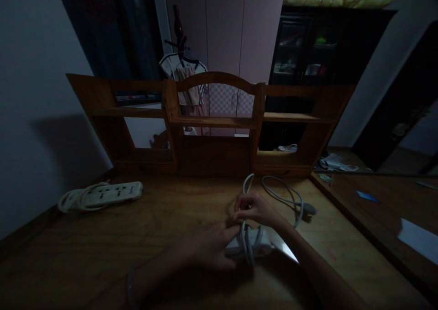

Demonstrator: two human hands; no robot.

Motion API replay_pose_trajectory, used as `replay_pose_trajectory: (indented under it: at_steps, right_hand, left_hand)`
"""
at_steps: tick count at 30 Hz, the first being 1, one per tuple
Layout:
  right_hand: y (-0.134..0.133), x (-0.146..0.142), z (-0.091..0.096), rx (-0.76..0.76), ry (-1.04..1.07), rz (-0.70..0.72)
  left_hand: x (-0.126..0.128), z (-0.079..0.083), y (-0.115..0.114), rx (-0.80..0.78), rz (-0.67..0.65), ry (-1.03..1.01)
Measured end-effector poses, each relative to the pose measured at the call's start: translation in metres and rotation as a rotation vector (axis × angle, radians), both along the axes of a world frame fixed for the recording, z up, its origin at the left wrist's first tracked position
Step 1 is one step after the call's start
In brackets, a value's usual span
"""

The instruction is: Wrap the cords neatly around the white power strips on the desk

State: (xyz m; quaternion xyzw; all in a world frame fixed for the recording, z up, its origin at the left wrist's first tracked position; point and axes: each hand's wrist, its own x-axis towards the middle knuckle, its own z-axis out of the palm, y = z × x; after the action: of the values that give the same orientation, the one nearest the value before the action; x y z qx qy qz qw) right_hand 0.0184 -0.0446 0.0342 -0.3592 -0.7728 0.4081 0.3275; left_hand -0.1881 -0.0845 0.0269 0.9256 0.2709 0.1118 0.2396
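Low at the middle of the desk is what looks like a white power strip, with its grey-white cord looped around it. No sockets show on it. My left hand grips its left end, thumb and fingers on either side. Above it, my right hand is closed in a pinch on the cord, and a loop of cord sticks up past the fingers. The loose cord curves away to the right and ends in a grey plug lying on the wood. My hands cover part of the strip.
Another white power strip, its cord coiled on it, lies at the desk's left. A wooden shelf unit stands along the back edge. On a lower surface at the right are a white paper and a blue card.
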Motion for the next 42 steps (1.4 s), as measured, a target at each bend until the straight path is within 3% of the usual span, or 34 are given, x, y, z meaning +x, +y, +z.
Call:
replay_pose_trajectory:
  at_steps: [5,8,10,12,17,25,31,38,42]
  right_hand:
    - [0.014,0.0,-0.019,-0.065,0.12,-0.097]
    - [0.023,-0.004,-0.035,-0.073,0.146,-0.16]
    - [0.027,-0.008,-0.043,-0.03,0.134,-0.213]
    - [0.029,-0.009,-0.047,0.084,0.07,-0.283]
    - [0.025,-0.006,-0.048,0.41,-0.221,-0.37]
    - [0.021,0.007,-0.042,0.685,-0.443,-0.476]
    - [0.017,0.023,-0.032,0.919,-0.637,-0.573]
    - [-0.01,0.014,-0.009,1.236,-0.656,-0.392]
    - [-0.02,0.006,-0.002,1.301,-0.582,-0.272]
  left_hand:
    - [-0.008,0.006,0.009,-0.128,0.081,-0.263]
    - [-0.007,0.004,0.033,-0.192,0.334,-0.545]
    - [-0.005,0.0,0.052,-0.325,0.495,-0.694]
    - [-0.003,-0.005,0.068,-0.454,0.534,-0.762]
    - [-0.001,-0.017,0.082,-0.515,0.517,-0.888]
    - [-0.016,-0.039,0.099,-0.682,0.579,-1.018]
    - [-0.028,-0.045,0.108,-0.747,0.623,-1.002]
    - [-0.013,-0.037,0.096,-0.772,0.57,-0.897]
    - [0.003,-0.028,0.077,-0.559,0.453,-0.773]
